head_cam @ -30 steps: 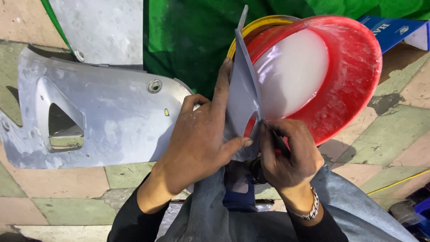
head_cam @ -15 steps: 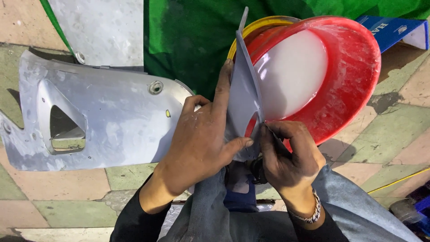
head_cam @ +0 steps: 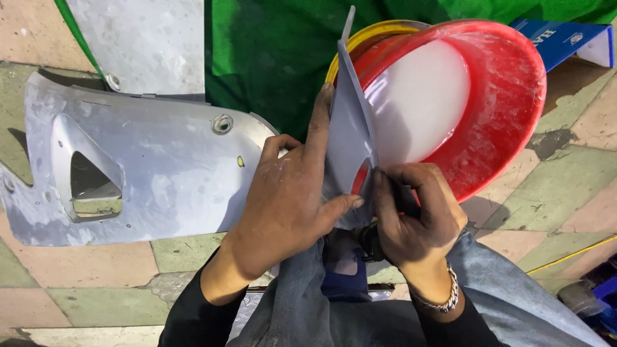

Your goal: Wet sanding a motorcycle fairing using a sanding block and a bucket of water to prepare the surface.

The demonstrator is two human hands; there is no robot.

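Note:
My left hand point(head_cam: 289, 199) grips a thin grey plastic panel point(head_cam: 350, 128) held upright on edge, fingers spread flat along its left face. My right hand point(head_cam: 414, 215) presses against the panel's lower right face, fingers curled on something small and dark that I cannot make out. Just behind the panel stands a red basin point(head_cam: 508, 109) holding milky white liquid, with a yellow rim showing behind it.
A large grey vehicle body panel point(head_cam: 148, 173) with a triangular cut-out lies on the tiled floor at left; another grey sheet point(head_cam: 141, 45) leans behind it. Green cloth point(head_cam: 270, 58) covers the back. A blue box point(head_cam: 565, 38) sits top right. My knees in jeans fill the bottom.
Both hands and the upright panel hold almost the same place; my right fingers have shifted slightly along the panel's lower edge.

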